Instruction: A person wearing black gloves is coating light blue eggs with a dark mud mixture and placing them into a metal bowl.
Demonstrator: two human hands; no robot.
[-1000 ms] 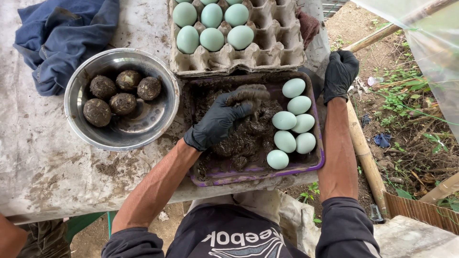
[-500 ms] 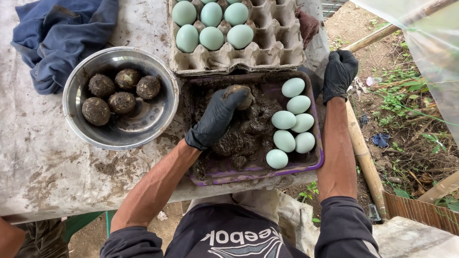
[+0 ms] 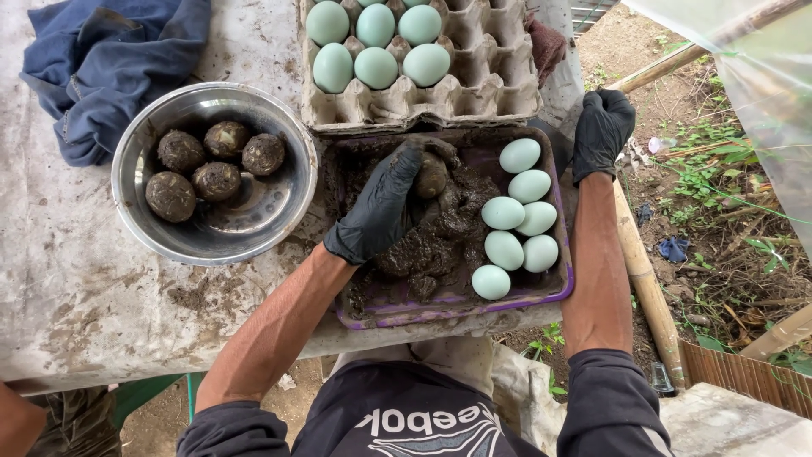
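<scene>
- Your left hand (image 3: 381,207), in a black glove, curls its fingers around a mud-coated egg (image 3: 430,176) and holds it over the wet mud (image 3: 427,241) in the purple tray (image 3: 457,309).
- Your right hand (image 3: 600,131), also gloved in black, clamps its fingers over the far right corner of that tray.
- The tray holds a dark heap of mud on its left and middle, and seven clean pale blue-green eggs (image 3: 516,224) in a loose column along its right side, touching one another.
- The steel bowl (image 3: 292,211) just left of the tray holds five mud-coated eggs (image 3: 211,165), clustered toward its far left side.
- The grey cardboard egg tray (image 3: 474,85) beyond the purple tray holds more blue-green eggs (image 3: 372,46) in its left cups; the right cups stand bare.
- A crumpled blue cloth (image 3: 101,63) lies at the table's far left corner, close to the bowl.
- The table (image 3: 93,288) is pale and smeared with mud.
- To your right lie bare soil, weeds, bamboo poles (image 3: 647,279) and a clear plastic sheet (image 3: 761,93).
</scene>
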